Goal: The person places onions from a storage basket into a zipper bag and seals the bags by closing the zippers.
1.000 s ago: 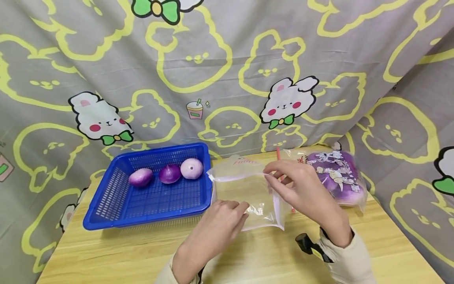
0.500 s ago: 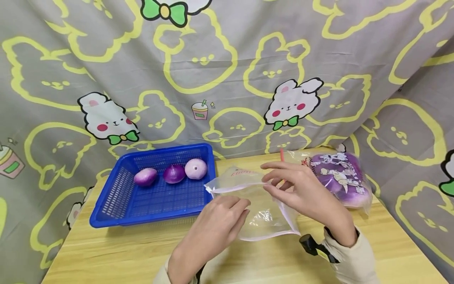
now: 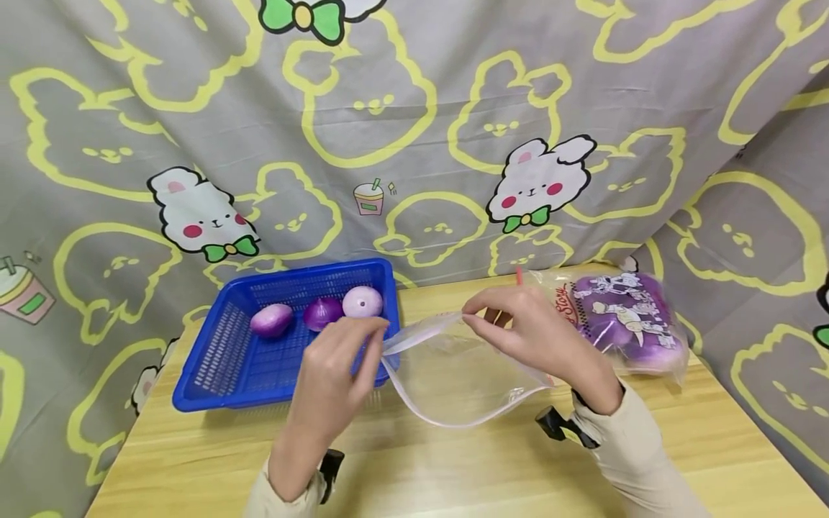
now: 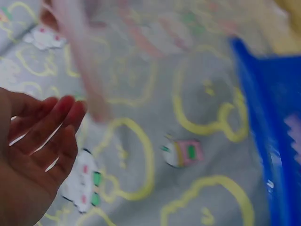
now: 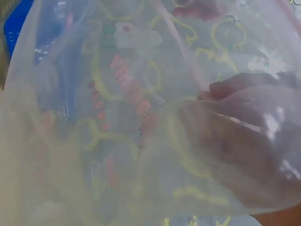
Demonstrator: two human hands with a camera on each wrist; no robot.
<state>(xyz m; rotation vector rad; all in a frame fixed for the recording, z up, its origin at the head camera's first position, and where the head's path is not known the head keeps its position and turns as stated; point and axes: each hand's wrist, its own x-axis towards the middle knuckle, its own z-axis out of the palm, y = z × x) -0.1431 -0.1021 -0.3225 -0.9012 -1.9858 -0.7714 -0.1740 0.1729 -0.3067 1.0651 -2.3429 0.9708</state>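
- The clear zip bag [image 3: 453, 374] hangs above the table [image 3: 453, 475], just right of the blue basket [image 3: 220, 360]; its mouth edge runs left to right between both hands.
- Right hand [image 3: 524, 327] pinches the bag's far rim.
- Left hand [image 3: 337, 360] meets the left end of the mouth; whether it pinches the bag cannot be told.
- Three onions [image 3: 320, 313] lie in the basket, left of the bag and nearest the left hand.
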